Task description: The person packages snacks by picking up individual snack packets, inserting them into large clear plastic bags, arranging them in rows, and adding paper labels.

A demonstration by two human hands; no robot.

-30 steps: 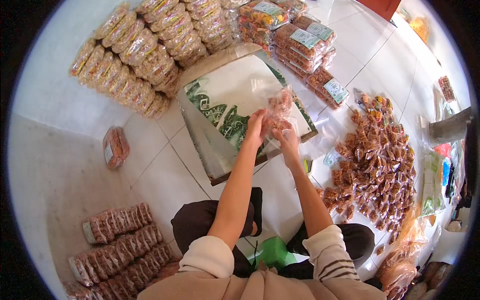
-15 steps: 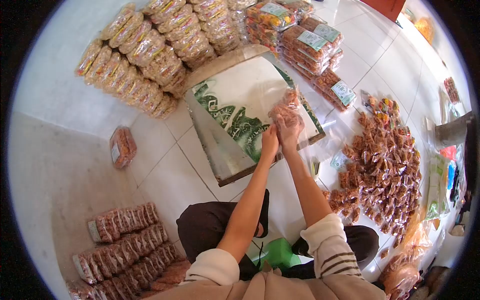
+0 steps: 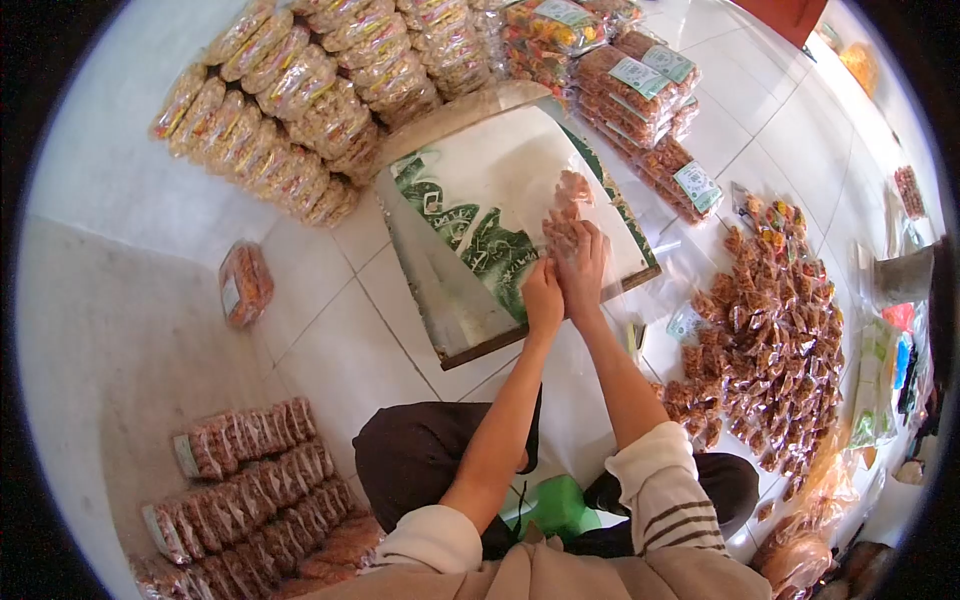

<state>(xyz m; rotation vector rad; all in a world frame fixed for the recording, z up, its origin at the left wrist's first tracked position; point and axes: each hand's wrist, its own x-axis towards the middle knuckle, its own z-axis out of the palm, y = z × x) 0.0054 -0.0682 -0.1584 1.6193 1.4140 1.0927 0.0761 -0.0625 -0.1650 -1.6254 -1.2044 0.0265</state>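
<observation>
A clear plastic bag of reddish-brown snack pieces (image 3: 572, 192) lies on a board (image 3: 500, 150) with a white and green printed top. My right hand (image 3: 582, 262) is over the near part of the bag, its fingers curled down onto it. Beside it, my left hand (image 3: 543, 294) is closed at the bag's near end, where the plastic is mostly hidden by the fingers. Both hands touch each other at the board's near right side.
Noodle-like snack packs (image 3: 300, 100) are stacked at the back left. Labelled packs (image 3: 640, 85) stand at the back right. Many small filled bags (image 3: 770, 330) are heaped on the tiles to the right. Rows of packs (image 3: 250, 480) lie lower left, and one pack (image 3: 245, 284) sits alone.
The bag has gone from held bunched up in my hands to lying flatter on the board. My right hand has turned over onto it; my left hand has moved slightly nearer me.
</observation>
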